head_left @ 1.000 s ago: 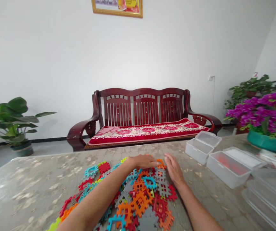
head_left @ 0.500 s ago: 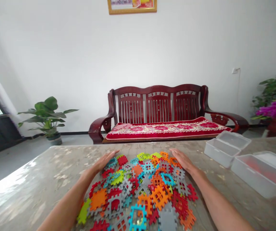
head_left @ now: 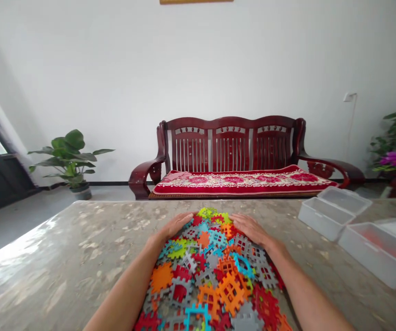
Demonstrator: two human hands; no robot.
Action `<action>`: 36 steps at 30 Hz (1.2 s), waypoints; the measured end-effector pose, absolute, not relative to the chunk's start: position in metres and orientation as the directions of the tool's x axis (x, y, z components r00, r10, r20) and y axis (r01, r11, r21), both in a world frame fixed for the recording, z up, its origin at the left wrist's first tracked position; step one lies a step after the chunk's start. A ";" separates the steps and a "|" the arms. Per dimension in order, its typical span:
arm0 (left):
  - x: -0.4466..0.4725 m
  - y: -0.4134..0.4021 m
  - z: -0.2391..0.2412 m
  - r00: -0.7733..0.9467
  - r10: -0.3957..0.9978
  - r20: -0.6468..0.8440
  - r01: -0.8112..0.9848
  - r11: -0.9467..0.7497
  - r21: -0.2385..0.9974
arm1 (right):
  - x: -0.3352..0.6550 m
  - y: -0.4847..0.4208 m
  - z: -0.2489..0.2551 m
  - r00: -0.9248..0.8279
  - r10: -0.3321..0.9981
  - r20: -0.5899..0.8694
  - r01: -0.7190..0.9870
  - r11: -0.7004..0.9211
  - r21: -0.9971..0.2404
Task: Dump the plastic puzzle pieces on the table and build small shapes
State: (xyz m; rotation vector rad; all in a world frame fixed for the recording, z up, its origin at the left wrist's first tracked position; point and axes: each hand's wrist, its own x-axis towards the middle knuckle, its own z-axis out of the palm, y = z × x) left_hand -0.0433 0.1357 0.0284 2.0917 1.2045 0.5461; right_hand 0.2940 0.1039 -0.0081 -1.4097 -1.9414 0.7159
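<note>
A heap of flat, notched-edge plastic building tiles in orange, red, grey, blue and lime green lies on the table before me. Some are solid, such as an orange tile (head_left: 162, 277); others have window frames, like the orange window tile (head_left: 231, 292). My left hand (head_left: 179, 224) rests against the heap's far left edge, fingers stretched forward. On the far right edge lies my right hand (head_left: 249, 227), its fingers extended and touching the outer tiles. Both forearms flank the heap, and neither hand grips a tile. Lime green tiles (head_left: 207, 212) show between the fingertips.
Two clear plastic boxes with opened lids stand on the right: a smaller box (head_left: 324, 220) and a larger box (head_left: 373, 253) with something red inside. Beyond the patterned table (head_left: 90, 248) is a dark red wooden bench (head_left: 228, 151). A potted plant (head_left: 75, 161) stands on the left.
Both hands have moved inward, narrowing the heap of tiles between them. Tiles along the sides are pushed toward the middle. The view has tilted slightly downward.
</note>
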 end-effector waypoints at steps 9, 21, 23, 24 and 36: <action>0.000 0.128 0.026 0.486 0.870 0.085 0.588 -0.397 0.704 | 0.264 0.088 0.004 -0.325 0.911 0.253 0.616 0.407 -0.675; 0.032 0.182 0.004 0.383 0.919 0.096 0.708 -0.359 0.608 | 0.276 0.104 -0.010 -0.140 0.965 0.224 0.655 0.259 -0.710; 0.042 0.184 0.005 0.443 0.893 0.078 0.680 -0.391 0.621 | 0.272 0.106 -0.010 -0.179 0.964 0.199 0.675 0.267 -0.688; 0.045 0.183 0.006 0.469 0.880 0.077 0.661 -0.407 0.630 | 0.271 0.107 -0.010 -0.192 0.961 0.199 0.668 0.277 -0.691; -0.088 0.110 0.040 0.380 0.922 0.069 0.683 -0.330 0.652 | 0.325 0.067 0.001 -0.081 0.991 0.111 0.223 0.126 -0.966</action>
